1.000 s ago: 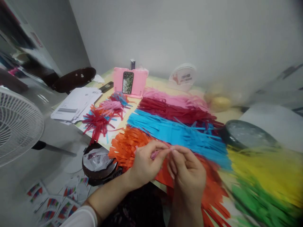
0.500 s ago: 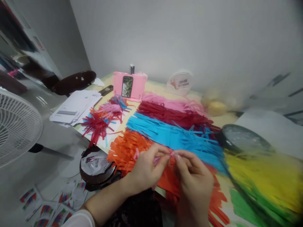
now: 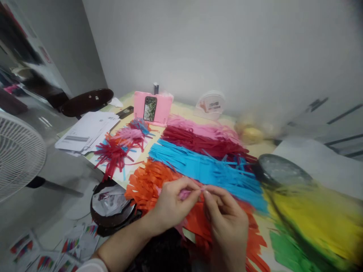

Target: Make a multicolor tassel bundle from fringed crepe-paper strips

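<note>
My left hand [image 3: 172, 202] and my right hand [image 3: 227, 223] meet over the orange fringed paper [image 3: 150, 181] at the table's near edge. Both pinch a small pink paper piece [image 3: 185, 194] between thumbs and fingertips; most of it is hidden inside the fingers. Behind the hands lie rows of fringed paper: blue [image 3: 204, 168], dark red [image 3: 198, 141] and pink [image 3: 204, 128]. Yellow fringed paper [image 3: 320, 219] and green fringed paper [image 3: 295, 249] lie blurred to the right.
Finished tassels [image 3: 119, 145] sit on a white sheet at left, beside a stack of papers [image 3: 85, 130]. A phone on a pink stand [image 3: 151, 107] stands at the back. A dark round bin [image 3: 112, 206] and a white fan [image 3: 17, 155] are at left; a dark glass lid [image 3: 283, 172] at right.
The view has shifted slightly; my hands stay pinched together on the pink piece, with the fingers shifting a little against it.
</note>
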A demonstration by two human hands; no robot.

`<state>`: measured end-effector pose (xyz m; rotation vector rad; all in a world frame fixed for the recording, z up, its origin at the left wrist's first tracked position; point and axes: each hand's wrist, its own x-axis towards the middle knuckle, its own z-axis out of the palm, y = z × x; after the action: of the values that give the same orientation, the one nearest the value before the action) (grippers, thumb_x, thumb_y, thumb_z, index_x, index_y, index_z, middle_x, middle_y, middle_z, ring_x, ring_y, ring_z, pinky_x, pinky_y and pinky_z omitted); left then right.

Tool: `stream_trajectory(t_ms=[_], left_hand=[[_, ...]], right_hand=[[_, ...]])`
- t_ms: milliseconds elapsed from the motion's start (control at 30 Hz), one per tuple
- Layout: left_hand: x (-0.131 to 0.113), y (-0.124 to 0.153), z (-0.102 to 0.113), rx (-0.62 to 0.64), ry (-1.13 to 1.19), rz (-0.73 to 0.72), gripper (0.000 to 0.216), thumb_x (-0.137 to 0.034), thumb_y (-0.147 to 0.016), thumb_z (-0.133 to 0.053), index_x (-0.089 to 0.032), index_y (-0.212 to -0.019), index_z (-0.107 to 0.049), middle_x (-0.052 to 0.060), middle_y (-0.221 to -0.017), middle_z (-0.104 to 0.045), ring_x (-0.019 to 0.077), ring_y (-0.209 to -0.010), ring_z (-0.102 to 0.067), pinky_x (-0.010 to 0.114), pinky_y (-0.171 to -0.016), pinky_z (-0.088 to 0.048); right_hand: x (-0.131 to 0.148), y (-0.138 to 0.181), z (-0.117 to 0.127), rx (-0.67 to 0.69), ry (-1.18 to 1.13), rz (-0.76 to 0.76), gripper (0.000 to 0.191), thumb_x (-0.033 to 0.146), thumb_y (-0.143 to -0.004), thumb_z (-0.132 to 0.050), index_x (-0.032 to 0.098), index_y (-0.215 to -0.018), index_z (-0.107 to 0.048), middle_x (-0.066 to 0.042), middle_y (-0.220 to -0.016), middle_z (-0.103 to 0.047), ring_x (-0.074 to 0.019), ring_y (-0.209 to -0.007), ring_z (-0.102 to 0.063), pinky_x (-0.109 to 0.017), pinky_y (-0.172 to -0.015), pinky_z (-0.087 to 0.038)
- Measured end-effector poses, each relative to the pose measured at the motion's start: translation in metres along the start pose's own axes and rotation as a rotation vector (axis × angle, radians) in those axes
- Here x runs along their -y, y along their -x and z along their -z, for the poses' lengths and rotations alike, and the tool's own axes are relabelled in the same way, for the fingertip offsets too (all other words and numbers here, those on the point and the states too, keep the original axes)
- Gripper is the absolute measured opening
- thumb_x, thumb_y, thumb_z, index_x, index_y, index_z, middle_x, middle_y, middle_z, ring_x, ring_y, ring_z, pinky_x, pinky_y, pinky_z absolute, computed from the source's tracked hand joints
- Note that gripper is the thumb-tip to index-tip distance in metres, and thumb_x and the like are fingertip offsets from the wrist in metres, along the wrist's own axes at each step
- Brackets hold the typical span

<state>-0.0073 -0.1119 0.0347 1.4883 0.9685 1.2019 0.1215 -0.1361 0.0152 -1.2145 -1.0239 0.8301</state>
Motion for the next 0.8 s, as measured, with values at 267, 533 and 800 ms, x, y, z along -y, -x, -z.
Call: stream_trajectory(t_ms=[267,533,800], left_hand=[[0.007,0.004,-0.002,-0.012,0.100,0.101,0.022,-0.037,-0.089,-0.065,-0.016,-0.085,-0.060,0.000,-0.073,-0.067,0.0098,-0.063,-0.064,0.017,-0.057,-0.045],[0.017,0.008,-0.001,0.081,0.374,0.233,0.030,-0.043,-0.084,-0.069,-0.016,-0.084,-0.056,-0.003,-0.062,-0.064,0.0044,-0.038,-0.047,0.016,-0.040,-0.036],[0.016,0.007,0.004,0.107,0.421,0.233,0.029,-0.037,-0.084,-0.070,-0.014,-0.101,-0.063,0.002,-0.075,-0.071,0.0051,-0.041,-0.056,0.017,-0.044,-0.044]], right_hand=[[-0.003,-0.001,0.001,0.047,-0.096,-0.154,0.025,0.041,-0.076,-0.078,0.017,-0.082,-0.073,0.002,-0.053,-0.058,-0.0064,-0.040,-0.042,-0.017,-0.037,-0.032],[0.014,-0.009,0.012,0.146,0.043,-0.118,0.022,0.040,-0.073,-0.078,0.019,-0.081,-0.077,-0.002,-0.059,-0.067,-0.0136,-0.051,-0.061,-0.021,-0.048,-0.049],[0.027,-0.011,0.010,0.202,0.387,0.115,0.021,0.039,-0.083,-0.066,0.019,-0.078,-0.072,0.000,-0.057,-0.064,-0.0125,-0.050,-0.059,-0.021,-0.047,-0.046]])
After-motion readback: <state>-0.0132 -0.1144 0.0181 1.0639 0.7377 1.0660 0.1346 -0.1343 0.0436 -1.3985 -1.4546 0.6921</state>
